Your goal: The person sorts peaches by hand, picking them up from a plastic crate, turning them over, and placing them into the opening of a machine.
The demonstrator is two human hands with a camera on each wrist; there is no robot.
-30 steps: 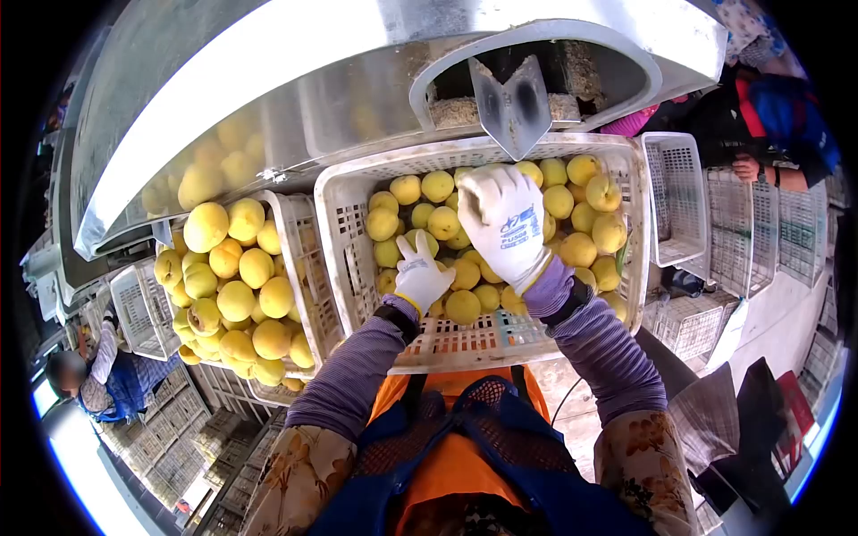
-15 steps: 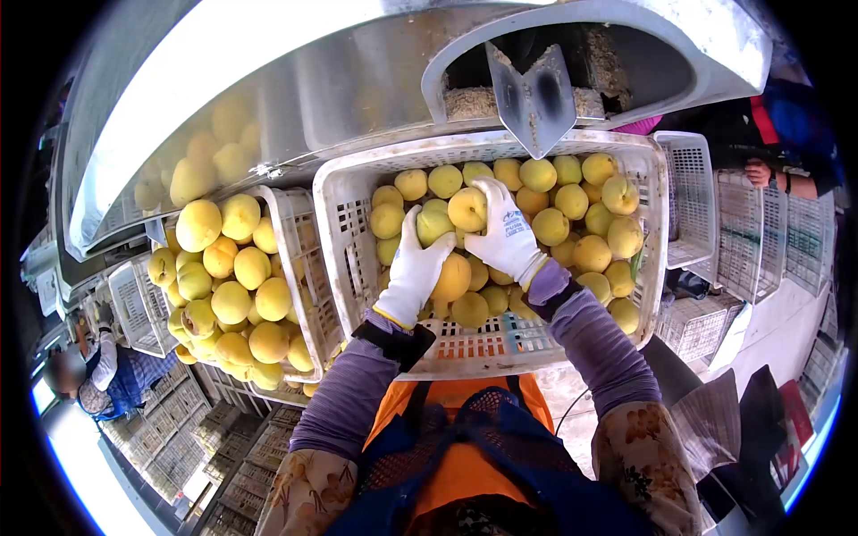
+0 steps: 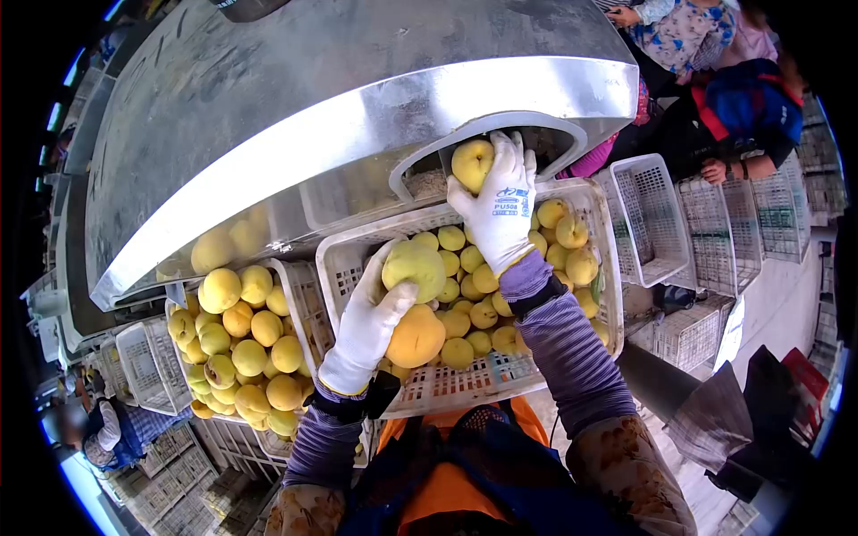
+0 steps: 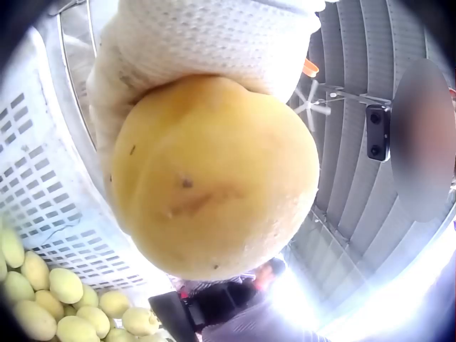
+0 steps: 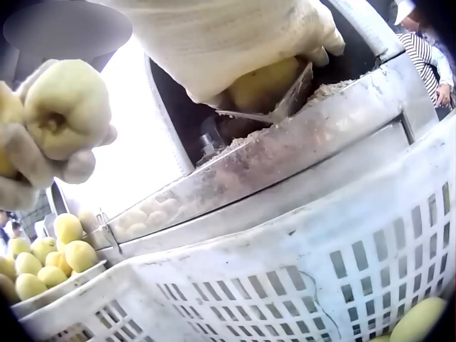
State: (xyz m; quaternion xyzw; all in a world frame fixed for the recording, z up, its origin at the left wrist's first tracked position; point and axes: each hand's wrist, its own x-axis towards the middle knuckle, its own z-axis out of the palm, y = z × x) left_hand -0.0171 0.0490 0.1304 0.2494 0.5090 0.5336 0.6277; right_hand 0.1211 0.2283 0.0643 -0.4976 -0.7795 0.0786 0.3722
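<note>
My gloved left hand (image 3: 356,338) holds two yellow peaches over the crate: a greenish one (image 3: 415,271) between thumb and fingers, and an orange one (image 3: 416,337) lower, near the palm. Large in the left wrist view is a peach (image 4: 217,178) with a brown mark, against the white glove. At the machine's arched opening, my gloved right hand (image 3: 502,205) grips another peach (image 3: 472,164). In the right wrist view that peach (image 5: 263,84) sits right over a V-shaped metal holder (image 5: 288,100), partly hidden by the glove. Below both hands, many peaches lie in a white plastic crate (image 3: 474,384).
A curved metal machine (image 3: 295,80) stands in front, its lower ledge (image 5: 285,153) crusted with pulp. At the left is a second crate (image 3: 308,308) heaped with peaches. White crates (image 3: 657,214) stand at the right, beside another person's arm (image 3: 746,167).
Both hands have come up from among the peaches. The right hand has carried one forward to the machine opening; the left has lifted two, moving left. The head view has tilted up.
</note>
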